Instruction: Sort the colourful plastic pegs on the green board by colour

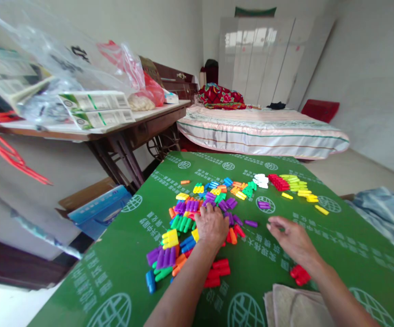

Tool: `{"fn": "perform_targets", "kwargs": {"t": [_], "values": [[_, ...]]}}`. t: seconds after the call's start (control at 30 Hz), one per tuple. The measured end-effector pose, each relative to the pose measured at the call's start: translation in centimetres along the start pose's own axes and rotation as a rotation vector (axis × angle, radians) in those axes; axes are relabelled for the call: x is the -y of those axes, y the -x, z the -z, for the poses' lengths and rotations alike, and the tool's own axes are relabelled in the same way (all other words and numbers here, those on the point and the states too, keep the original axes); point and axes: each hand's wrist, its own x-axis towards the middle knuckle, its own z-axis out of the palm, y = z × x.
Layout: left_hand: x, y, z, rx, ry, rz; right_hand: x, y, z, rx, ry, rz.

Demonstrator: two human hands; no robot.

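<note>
Head view gives me, at my distance, a smooth green table (251, 268) printed with pale globes and lettering, carrying a jumbled heap of glossy multicoloured plastic tubes (183, 222). Right of the heap's near end lies a folded beige cloth (295, 309), matte and soft-looking. I see the left hand (211, 226) palm-down on the heap, fingers slightly apart; whether they grip any tube, I cannot tell. Right of the heap is the right hand (293, 238), loosely curled, thumb close to forefinger; I cannot make out anything between them. I judge the work partway along: beyond the heap and to its right, a trail of lime and yellow tubes (295, 184), a compact red block of tubes (278, 182) and a white clump of tubes (261, 180) already lie grouped by colour, while many purple, green and blue ones remain mixed. Just off the heap's right edge rests one slim, rounded purple tube (251, 223).
</note>
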Motion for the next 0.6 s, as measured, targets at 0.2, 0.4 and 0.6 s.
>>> {"fn": "perform_targets", "kwargs": {"t": [0.2,0.4,0.6], "values": [[0.9,0.1,0.7,-0.043,-0.005,-0.018,-1.9,4.1,3.2,0.165,0.521,-0.056],[-0.1,0.9,0.0,0.031,0.054,-0.242,-3.3,6.4,2.4,0.279,0.635,-0.04],[-1.0,0.5,-1.1,0.12,0.015,-0.241,0.7,4.5,-0.4,0.314,0.536,0.105]]}}
